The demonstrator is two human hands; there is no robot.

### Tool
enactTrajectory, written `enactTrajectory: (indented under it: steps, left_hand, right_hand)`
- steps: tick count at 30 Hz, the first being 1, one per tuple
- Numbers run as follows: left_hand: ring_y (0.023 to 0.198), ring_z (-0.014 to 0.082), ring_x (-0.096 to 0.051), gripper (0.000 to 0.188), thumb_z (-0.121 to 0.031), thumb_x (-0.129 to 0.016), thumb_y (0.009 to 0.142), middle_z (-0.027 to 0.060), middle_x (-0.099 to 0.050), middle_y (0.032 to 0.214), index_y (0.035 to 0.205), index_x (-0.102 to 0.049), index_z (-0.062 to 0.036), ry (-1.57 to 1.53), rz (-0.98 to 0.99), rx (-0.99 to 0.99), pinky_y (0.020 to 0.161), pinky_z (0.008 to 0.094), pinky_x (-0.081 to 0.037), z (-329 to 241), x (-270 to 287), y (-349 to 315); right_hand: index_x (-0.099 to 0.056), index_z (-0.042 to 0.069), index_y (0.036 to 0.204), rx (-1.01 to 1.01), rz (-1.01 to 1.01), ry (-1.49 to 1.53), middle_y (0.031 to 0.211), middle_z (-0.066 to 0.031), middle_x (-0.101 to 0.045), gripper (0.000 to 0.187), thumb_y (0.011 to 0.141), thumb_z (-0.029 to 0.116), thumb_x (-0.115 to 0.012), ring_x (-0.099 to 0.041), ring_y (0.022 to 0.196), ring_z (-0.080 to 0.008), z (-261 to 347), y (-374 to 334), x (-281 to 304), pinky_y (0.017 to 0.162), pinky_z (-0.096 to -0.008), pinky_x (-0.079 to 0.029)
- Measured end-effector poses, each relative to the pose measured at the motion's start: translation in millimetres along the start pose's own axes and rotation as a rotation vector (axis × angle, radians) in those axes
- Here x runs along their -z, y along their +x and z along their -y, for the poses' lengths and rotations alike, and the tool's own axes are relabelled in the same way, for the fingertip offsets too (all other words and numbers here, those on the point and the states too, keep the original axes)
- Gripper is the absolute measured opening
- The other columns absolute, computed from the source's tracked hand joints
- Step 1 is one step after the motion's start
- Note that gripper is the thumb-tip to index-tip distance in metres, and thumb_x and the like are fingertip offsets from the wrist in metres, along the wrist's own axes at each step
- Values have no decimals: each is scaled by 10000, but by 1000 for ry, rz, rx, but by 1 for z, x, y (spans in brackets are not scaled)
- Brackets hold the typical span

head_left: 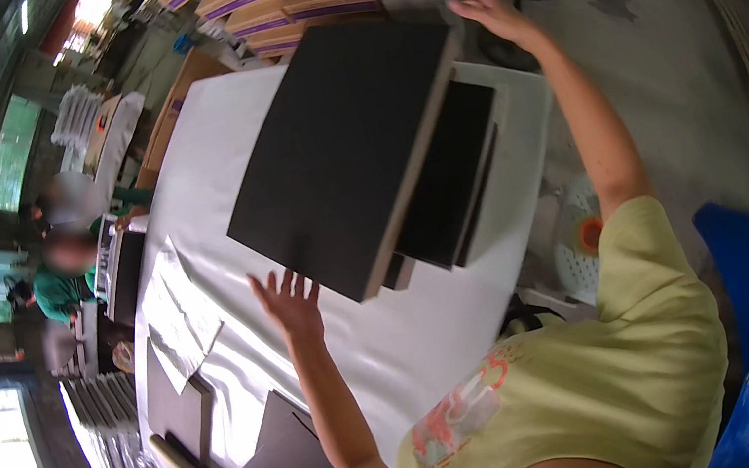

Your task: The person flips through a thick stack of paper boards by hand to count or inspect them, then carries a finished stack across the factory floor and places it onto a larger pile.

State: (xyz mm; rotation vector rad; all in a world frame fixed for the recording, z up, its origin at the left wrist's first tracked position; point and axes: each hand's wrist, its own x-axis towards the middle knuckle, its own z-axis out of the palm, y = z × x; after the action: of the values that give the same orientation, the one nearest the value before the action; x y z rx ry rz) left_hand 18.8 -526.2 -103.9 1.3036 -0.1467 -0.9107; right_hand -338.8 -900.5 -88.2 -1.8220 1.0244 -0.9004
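- The tabletop (224, 120), sheeted in white, filled the middle of the view and ran from the person's body toward the far boxes.
- Brown cardboard boxes (324, 4) with purple bands were piled beyond its far edge.
- A big black board (345, 149) with a paler edge was over the middle of the tabletop, set at a slant, between the two hands.
- Black boards (459, 174), smaller in view, showed from under its right side.
- A dark brown board (291, 454) lay at the near left, close to the left forearm.
- A creased white sheet (179, 319) lay along the left side.
- The left hand (297, 315) was at the big board's near left edge, its fingers spread wide and gripping nothing; it might just have touched that edge, but the view did not settle it.
- The right hand (498, 14) was just beside the far right corner, its fingers stretched out, open, with nothing in them.
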Motion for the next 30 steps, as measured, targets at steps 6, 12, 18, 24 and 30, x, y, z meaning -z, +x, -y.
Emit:
enactTrajectory:
  steps: [6,12,18,24,30]
  left_hand:
    - [1257,296,-410,662,-495,-482,910,170,-383,1348,1365,-271,-63,325,-93,-433,1023,471,-311,63,29,-94]
    - [1093,250,-454,528,-161,-593,886,154,-393,1316,1320,-326,-23,309,215,-491,919,352,-382,186,-2,-219]
    - [1017,284,-557,317,-81,-674,789,143,-519,1146,1082,-556,-54,804,1054,-706,836,369,-461,299,-107,-361]
    - [1029,310,-556,279,-97,-682,777,142,-517,1123,1034,-580,-57,660,1663,-621,866,378,-459,444,-249,-461]
    - [939,300,-571,325,-240,-567,777,160,-515,1136,1059,-592,-82,800,1987,-1183,771,429,-462,506,-380,-567]
  right_hand:
    - [-505,90,1275,-587,-609,340,1198,-44,-557,634,837,539,-591,-517,1085,-181,-114,-363,86,951,-349,-387]
    - [-443,72,1342,-1300,-861,306,1288,-90,-513,528,930,397,-503,-485,1177,-225,-216,-765,48,990,-390,-377]
    - [-456,82,1320,-1560,-694,510,1239,-90,-527,502,916,373,-520,-506,1110,-224,-223,-914,-11,921,-393,-393]
    - [-470,92,1299,-1371,-436,394,1190,-89,-542,477,902,349,-536,-527,1044,-223,-310,-882,123,853,-396,-409]
    - [-483,103,1278,-1089,-325,228,1141,-88,-557,454,888,325,-552,-549,977,-222,-369,-780,351,784,-399,-425]
